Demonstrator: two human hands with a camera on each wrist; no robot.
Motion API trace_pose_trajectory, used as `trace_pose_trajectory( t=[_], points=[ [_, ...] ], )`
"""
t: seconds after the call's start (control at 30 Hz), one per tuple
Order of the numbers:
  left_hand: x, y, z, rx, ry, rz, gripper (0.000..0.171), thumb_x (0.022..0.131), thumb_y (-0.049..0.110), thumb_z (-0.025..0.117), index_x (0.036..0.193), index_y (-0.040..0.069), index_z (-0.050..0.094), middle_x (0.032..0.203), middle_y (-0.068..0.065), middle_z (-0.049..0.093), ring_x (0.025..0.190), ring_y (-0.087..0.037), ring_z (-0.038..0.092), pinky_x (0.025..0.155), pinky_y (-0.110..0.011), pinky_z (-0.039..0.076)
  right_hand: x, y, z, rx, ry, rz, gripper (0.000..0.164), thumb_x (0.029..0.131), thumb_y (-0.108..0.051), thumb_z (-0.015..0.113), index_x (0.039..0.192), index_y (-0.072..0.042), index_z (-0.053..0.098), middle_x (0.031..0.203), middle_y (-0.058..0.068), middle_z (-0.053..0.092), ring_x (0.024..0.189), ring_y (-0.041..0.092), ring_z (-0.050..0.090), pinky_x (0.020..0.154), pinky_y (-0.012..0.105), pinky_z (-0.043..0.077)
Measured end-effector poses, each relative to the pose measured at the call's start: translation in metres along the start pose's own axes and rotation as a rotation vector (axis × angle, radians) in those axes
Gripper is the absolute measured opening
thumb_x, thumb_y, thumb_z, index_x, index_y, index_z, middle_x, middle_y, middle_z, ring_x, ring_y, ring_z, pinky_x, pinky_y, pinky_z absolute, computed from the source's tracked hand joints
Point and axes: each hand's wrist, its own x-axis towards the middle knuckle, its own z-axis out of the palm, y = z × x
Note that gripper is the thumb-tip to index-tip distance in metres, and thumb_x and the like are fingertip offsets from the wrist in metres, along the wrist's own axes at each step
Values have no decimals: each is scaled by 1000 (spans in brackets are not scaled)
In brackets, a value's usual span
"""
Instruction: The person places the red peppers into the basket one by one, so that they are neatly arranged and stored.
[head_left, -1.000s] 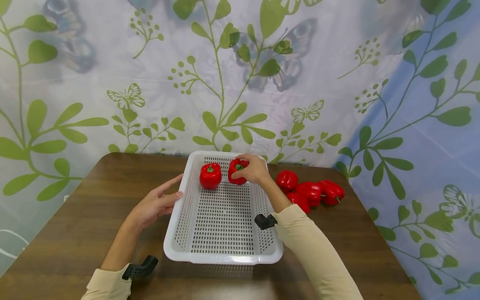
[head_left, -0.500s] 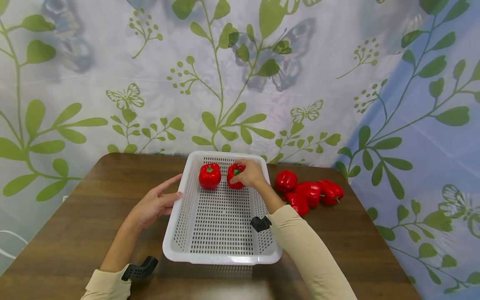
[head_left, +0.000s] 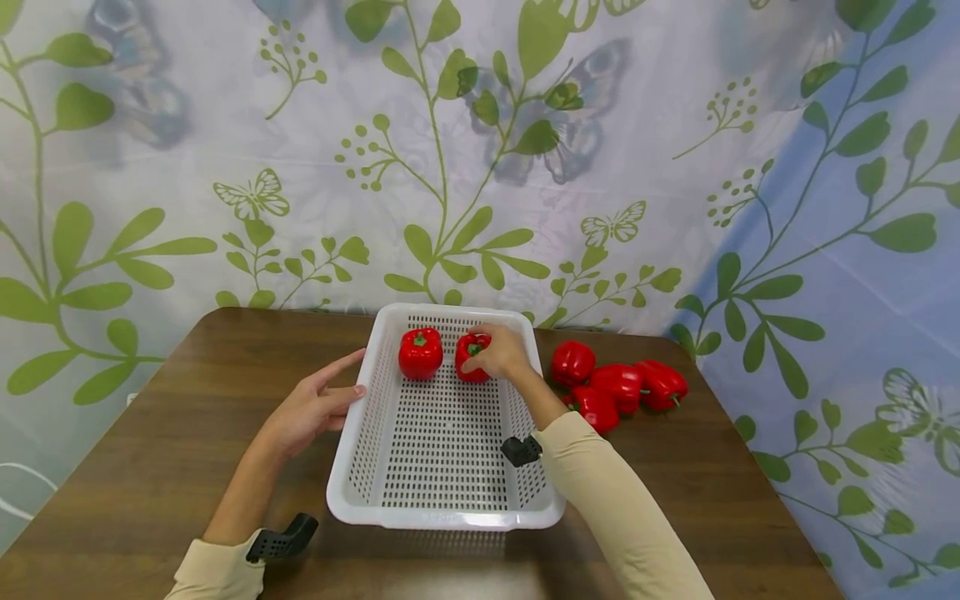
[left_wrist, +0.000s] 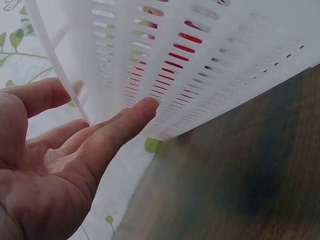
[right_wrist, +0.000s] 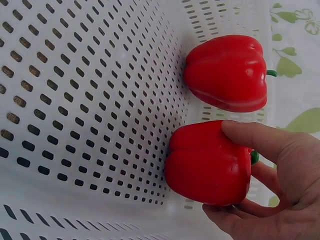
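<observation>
My right hand (head_left: 501,352) grips a red bell pepper (right_wrist: 207,167) with its thumb and fingers around the stem end. This pepper stands stem up in the far right part of the white perforated basket (head_left: 446,521). Another red bell pepper (head_left: 421,353), also with a green stem, stands just to its left in the basket. At the basket's left side, my left hand (head_left: 311,408) touches the rim and outer wall with its fingers extended. In the left wrist view, red shows through the basket's slots.
Several more red bell peppers (head_left: 617,387) lie in a group on the brown wooden table (head_left: 720,500), right of the basket. A patterned curtain (head_left: 315,183) with leaves and butterflies hangs behind the table. A white cable (head_left: 22,483) shows at far left.
My right hand has lowered slightly with the pepper in the basket and has hardly moved over the last half second. My left hand has stayed at the basket's left side.
</observation>
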Motion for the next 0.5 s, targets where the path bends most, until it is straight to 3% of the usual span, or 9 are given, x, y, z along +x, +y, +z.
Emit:
trace_pose_trajectory(
  t=[0.27, 0.5],
  points=[
    [0, -1, 1, 22, 2, 13, 64, 97, 16, 56, 152, 20, 24, 129, -32, 52, 103, -43, 63, 78, -50, 55, 3, 2, 4, -3, -11, -15, 64, 67, -21, 84, 126, -19, 61, 119, 7, 63, 100, 22, 57, 74, 32, 53],
    [1, -3, 1, 20, 15, 11, 62, 96, 17, 57, 151, 23, 27, 129, -29, 53, 102, -42, 63, 78, -52, 54, -1, 1, 2, -27, -22, -32, 67, 66, -20, 86, 127, -18, 59, 120, 6, 62, 107, 23, 56, 85, 36, 51]
  ],
)
